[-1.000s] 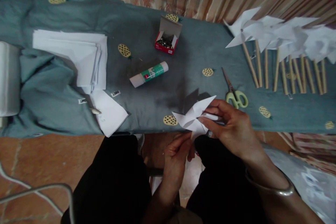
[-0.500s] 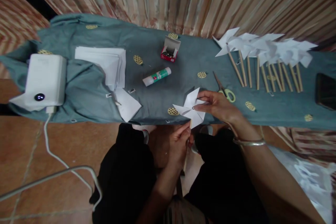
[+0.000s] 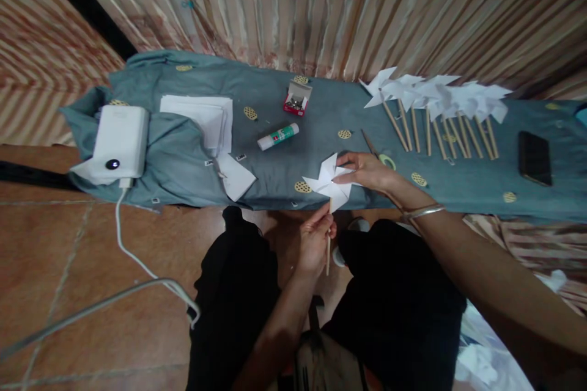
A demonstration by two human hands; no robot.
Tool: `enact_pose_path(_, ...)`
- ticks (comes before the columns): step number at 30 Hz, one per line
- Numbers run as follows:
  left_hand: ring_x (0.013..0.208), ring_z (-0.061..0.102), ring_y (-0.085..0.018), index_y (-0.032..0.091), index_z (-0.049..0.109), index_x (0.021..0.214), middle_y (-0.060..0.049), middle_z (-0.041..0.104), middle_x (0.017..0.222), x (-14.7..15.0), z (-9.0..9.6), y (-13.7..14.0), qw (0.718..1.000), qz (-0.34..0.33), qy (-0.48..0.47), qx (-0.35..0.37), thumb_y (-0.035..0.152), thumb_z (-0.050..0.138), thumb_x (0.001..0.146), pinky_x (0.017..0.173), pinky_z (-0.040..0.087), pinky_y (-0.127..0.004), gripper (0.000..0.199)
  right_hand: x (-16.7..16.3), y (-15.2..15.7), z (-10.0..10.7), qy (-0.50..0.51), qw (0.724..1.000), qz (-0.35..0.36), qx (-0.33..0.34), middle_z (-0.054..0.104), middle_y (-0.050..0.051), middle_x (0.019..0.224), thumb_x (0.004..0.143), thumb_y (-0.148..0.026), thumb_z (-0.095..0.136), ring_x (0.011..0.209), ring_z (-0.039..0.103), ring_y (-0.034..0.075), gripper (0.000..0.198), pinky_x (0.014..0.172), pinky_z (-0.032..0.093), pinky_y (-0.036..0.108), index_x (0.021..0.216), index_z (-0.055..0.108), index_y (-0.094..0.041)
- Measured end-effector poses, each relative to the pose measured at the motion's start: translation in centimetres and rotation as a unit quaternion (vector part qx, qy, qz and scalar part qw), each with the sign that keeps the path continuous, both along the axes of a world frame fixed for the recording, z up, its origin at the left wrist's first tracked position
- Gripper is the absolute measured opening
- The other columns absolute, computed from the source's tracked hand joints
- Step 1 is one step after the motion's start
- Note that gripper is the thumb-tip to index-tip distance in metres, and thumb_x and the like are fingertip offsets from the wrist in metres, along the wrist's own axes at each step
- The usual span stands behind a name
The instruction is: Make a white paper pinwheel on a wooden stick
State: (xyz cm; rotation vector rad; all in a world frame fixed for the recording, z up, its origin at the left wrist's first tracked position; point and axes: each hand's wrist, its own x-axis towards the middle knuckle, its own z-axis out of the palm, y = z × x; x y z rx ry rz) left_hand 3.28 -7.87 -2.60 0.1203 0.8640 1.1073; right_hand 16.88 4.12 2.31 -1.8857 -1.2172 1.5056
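Observation:
A white paper pinwheel (image 3: pixel 338 197) on a thin wooden stick (image 3: pixel 328 256) is held between my hands at the table's front edge. My left hand (image 3: pixel 315 241) is closed around the stick, just below the paper blades. Thumb and fingers of my right hand (image 3: pixel 369 171) press on the pinwheel near its centre and right-hand blade. Scissors (image 3: pixel 386 161) with light green handles lie just behind my right hand. Left of the pinwheel are a glue stick (image 3: pixel 277 136) and an open red box (image 3: pixel 297 99) with small metal pieces inside.
Several finished pinwheels (image 3: pixel 435 95) lie in a row at the back right, beside a dark phone (image 3: pixel 534 157). Stacked white paper (image 3: pixel 197 111), a loose paper square (image 3: pixel 236 177) and a white power bank (image 3: pixel 121 142) with a cable occupy the left of the cloth-covered table (image 3: pixel 275 177).
The camera view has shifted, bringing the whole phone into view. My hands keep hold of the pinwheel in nearly the same place, and more of its stick shows below my left hand.

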Motion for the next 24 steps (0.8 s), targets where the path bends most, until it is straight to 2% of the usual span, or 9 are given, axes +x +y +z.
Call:
enact_pose_path(4, 0.053, 0.043, -0.005, 0.013, 0.076, 0.094, 0.001, 0.057, 0.061, 0.1, -0.3, 0.0, 1.0, 0.001, -0.006, 0.002, 0.02, 0.077, 0.062, 0.052, 0.029, -0.022, 0.033, -0.14, 0.09, 0.19, -0.004, 1.0, -0.001, -0.014, 0.07, 0.0, 0.07, 0.05, -0.005, 0.082, 0.062, 0.065, 0.014, 0.043, 0.062, 0.054, 0.026, 0.085, 0.061, -0.017)
enact_pose_path(9, 0.053, 0.045, -0.004, 0.014, 0.076, 0.093, -0.002, 0.064, 0.074, 0.08, -0.33, 0.01, 1.0, 0.011, -0.018, -0.003, 0.018, 0.08, 0.058, 0.052, 0.029, -0.022, 0.035, -0.39, -0.02, 0.57, -0.012, 0.999, -0.008, -0.031, 0.067, -0.003, 0.068, 0.054, -0.005, 0.08, 0.058, 0.062, 0.013, 0.039, 0.051, 0.052, 0.024, 0.084, 0.059, -0.018)
enact_pose_path(24, 0.056, 0.046, -0.004, 0.016, 0.076, 0.092, -0.007, 0.071, 0.092, 0.08, -0.2, -0.08, 1.0, 0.004, -0.021, -0.017, 0.016, 0.079, 0.062, 0.053, 0.032, -0.022, 0.031, 0.33, -0.07, -0.03, 0.003, 1.0, 0.011, -0.019, 0.068, -0.002, 0.071, 0.053, -0.015, 0.084, 0.058, 0.062, 0.013, 0.043, 0.051, 0.052, 0.024, 0.088, 0.061, -0.018)
